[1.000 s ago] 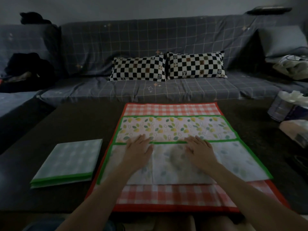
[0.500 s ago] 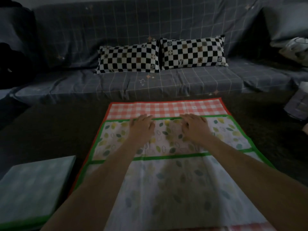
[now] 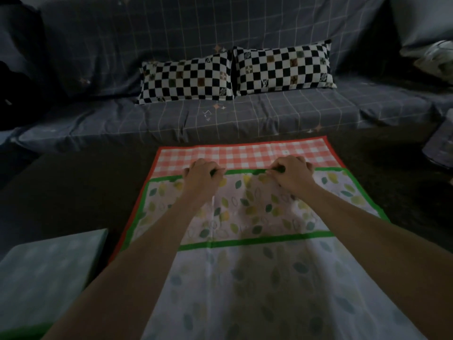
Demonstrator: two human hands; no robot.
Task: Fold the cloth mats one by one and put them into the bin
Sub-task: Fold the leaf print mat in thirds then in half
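It is a living room in a home: a covered sofa (image 3: 171, 114) with two checked pillows (image 3: 235, 73) behind a low table (image 3: 73, 192).

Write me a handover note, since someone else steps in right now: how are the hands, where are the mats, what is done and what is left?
Left hand and right hand each pinch the far green edge of the leaf-print mat, which lies on the red checked mat on the dark table.
The near part of the leaf-print mat is already folded over.
A folded green mat sits at the left.
Left: finish folding this mat, fold the red one, put all into the bin, which is not in view.
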